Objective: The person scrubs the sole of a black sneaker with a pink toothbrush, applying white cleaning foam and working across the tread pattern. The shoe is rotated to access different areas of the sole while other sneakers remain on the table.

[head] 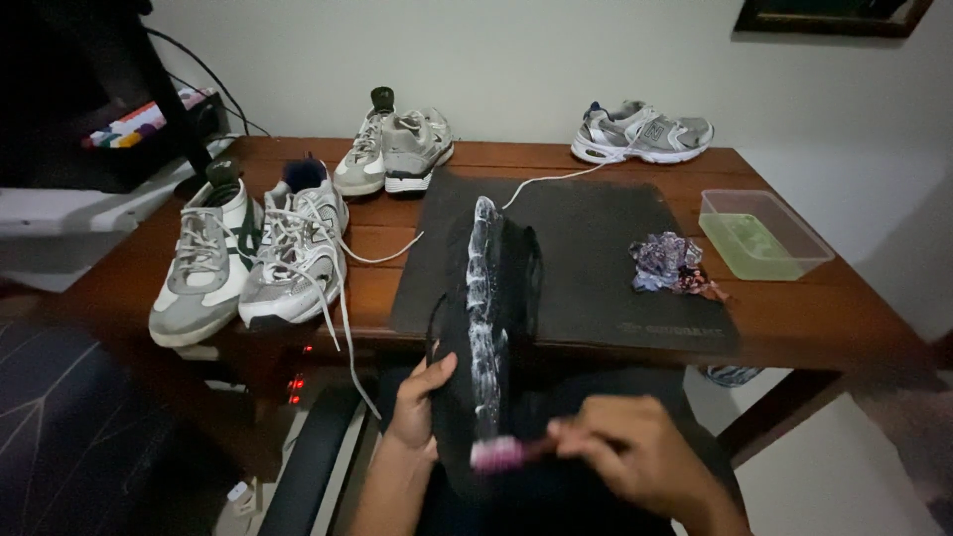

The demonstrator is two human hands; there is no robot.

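- Left hand (415,402) has its grip clenched around a black shoe (491,337), propping it on edge over the near rim of the desk (794,318), sole side turned toward the camera.
- White foam runs in a streak along that sole from toe to heel.
- Right hand (635,459) is closed on a pink-headed brush (496,454), bristles touching the shoe's lower end; the hand shows blurred.
- The shoe's far end rests on a black mat (596,258) spread across the desk.
- On the mat's right part lies a crumpled purple-patterned cloth (670,264); just beyond it, a clear plastic tub (759,234) with greenish liquid.
- At left sit a white-and-green sneaker (204,263) and a grey-white sneaker (293,253), side by side, laces trailing off the desk.
- Along the wall: a grey pair (395,149) and one silver running shoe (643,131).
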